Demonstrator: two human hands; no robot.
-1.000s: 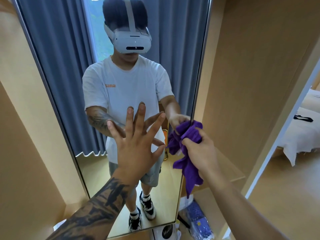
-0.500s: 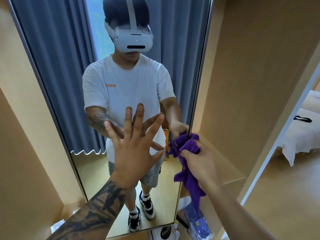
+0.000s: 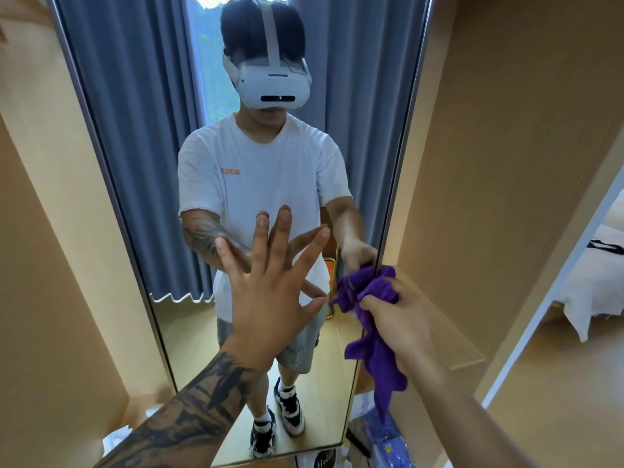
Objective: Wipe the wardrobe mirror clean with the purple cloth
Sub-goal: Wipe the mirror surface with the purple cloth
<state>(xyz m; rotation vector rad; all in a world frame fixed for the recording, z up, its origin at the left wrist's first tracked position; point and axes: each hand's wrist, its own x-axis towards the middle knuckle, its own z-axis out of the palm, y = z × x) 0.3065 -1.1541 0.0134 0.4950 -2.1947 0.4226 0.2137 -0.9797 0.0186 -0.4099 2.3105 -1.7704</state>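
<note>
The tall wardrobe mirror [image 3: 141, 136] fills the middle of the head view and reflects a person and blue-grey curtains. My left hand [image 3: 273, 285] lies flat against the glass at mid height, fingers spread and straight. My right hand [image 3: 395, 319] grips the bunched purple cloth [image 3: 369, 292] and holds its top against the mirror's right edge at about the same height. A loose tail of the cloth hangs down below my fist.
Wooden wardrobe panels [image 3: 506, 163] flank the mirror on both sides, with a low shelf [image 3: 449, 336] just right of my right hand. A blue packet [image 3: 385, 437] and a bag lie on the floor below. A bed with white sheets [image 3: 597, 285] shows at far right.
My right hand has slid the cloth down along the mirror's right edge. My left hand stays pressed in the same spot on the glass. The view has tilted slightly downward.
</note>
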